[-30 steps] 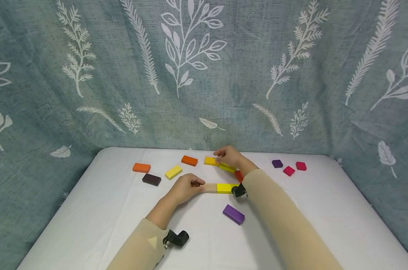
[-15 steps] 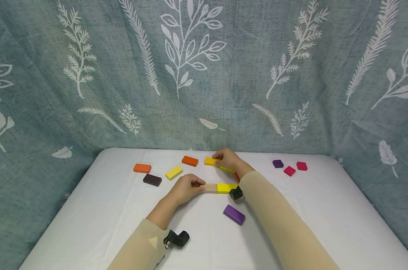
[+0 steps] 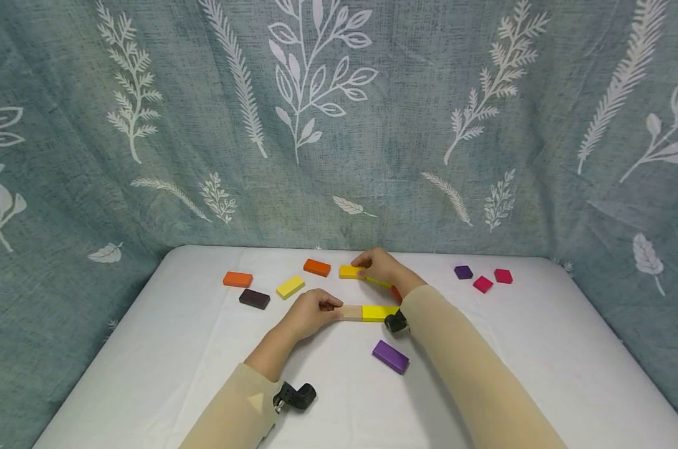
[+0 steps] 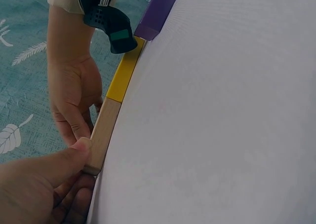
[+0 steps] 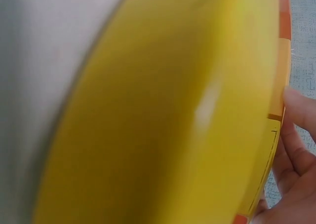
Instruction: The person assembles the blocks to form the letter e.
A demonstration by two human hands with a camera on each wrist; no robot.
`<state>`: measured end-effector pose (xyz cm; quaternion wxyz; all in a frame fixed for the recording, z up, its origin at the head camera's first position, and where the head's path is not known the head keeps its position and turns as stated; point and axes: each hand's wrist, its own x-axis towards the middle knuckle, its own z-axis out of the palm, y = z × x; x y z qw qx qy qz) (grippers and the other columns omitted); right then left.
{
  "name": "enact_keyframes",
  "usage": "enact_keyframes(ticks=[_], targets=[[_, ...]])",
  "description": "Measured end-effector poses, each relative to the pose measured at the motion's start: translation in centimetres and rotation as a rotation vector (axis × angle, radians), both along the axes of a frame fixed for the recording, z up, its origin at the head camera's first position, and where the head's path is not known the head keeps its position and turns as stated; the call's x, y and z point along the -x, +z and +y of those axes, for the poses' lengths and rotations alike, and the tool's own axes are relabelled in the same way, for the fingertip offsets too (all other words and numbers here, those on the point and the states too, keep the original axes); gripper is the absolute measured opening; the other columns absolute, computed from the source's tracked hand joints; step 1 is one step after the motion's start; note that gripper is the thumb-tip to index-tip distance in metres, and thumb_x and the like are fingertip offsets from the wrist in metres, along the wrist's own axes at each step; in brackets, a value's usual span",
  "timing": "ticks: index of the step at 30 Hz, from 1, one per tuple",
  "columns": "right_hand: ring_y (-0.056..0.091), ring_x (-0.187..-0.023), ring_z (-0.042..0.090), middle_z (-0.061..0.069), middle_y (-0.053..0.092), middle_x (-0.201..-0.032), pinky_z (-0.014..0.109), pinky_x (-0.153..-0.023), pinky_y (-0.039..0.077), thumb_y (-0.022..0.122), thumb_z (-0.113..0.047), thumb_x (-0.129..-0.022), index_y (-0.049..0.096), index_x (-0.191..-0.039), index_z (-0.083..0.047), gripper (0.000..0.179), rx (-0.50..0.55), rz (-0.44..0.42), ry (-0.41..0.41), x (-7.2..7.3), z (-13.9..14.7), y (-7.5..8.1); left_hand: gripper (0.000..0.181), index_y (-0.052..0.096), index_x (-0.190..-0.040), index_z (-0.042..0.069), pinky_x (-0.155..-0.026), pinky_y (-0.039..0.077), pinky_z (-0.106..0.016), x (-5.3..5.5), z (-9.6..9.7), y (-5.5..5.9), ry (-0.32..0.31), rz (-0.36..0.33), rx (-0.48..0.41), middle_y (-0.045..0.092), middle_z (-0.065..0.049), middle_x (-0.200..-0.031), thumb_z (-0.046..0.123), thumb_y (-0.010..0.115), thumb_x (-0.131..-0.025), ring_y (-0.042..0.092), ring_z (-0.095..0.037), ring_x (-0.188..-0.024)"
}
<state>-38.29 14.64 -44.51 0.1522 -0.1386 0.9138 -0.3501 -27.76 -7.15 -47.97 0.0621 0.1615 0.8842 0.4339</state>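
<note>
The left hand [image 3: 307,313] pinches a pale wooden rectangular block [image 3: 351,313], which extends rightward to touch a bright yellow rectangular block [image 3: 377,313]. Farther back on the white-covered desk [image 3: 148,374], the right hand [image 3: 379,265] pinches an amber-yellow rectangular block [image 3: 348,272] extending leftward.

Right of the right sleeve [image 3: 468,358], free table [image 3: 546,368] is stretching back to two red blocks [image 3: 483,284]. Left of the left hand [image 3: 310,312], more free room is reaching to a brown block [image 3: 254,299]. Between the right sleeve and the left sleeve [image 3: 232,408], a purple block [image 3: 391,357] is blocking the middle and a camera [image 3: 298,396] is jutting in. Behind the tan block [image 3: 351,313], a narrow strip is running before the gold block [image 3: 348,272]; the right sleeve is barring its right end. A curtain [image 3: 395,209] is closing off the back.
</note>
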Motion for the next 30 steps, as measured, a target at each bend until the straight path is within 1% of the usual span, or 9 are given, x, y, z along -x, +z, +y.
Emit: enact_keyframes(ticks=[8,18,30], targets=[[0.058,-0.119,0.026,0.010,0.067,-0.127,0.039,-0.103,0.046,0.066,-0.003,-0.096,0.070,-0.126,-0.006,0.030,0.005,0.004,0.016,-0.15,0.13,0.01,0.017,0.078,-0.106,0.014,-0.078,0.052,-0.030,-0.03,0.06,0.00,0.007,0.000,-0.005,0.066,0.003,-0.098,0.021,0.077,-0.090,0.060,-0.010,-0.086],[0.058,-0.120,0.026,0.009,0.067,-0.128,0.041,-0.105,0.044,0.065,-0.004,-0.097,0.070,-0.127,-0.007,0.031,0.002,-0.005,0.034,-0.39,0.31,0.20,0.016,0.078,-0.106,0.015,-0.079,0.052,-0.030,-0.17,0.15,0.14,0.020,-0.016,-0.005,0.066,0.003,-0.098,0.020,0.076,-0.091,0.060,-0.010,-0.086],[0.057,-0.122,0.028,0.011,0.066,-0.129,0.041,-0.103,0.046,0.063,-0.001,-0.097,0.069,-0.127,-0.006,0.031,0.003,0.001,0.053,-0.40,0.35,0.11,0.016,0.078,-0.106,0.015,-0.077,0.052,-0.030,-0.24,0.18,0.18,0.021,-0.026,-0.014,0.066,0.003,-0.097,0.021,0.076,-0.091,0.059,-0.010,-0.085]])
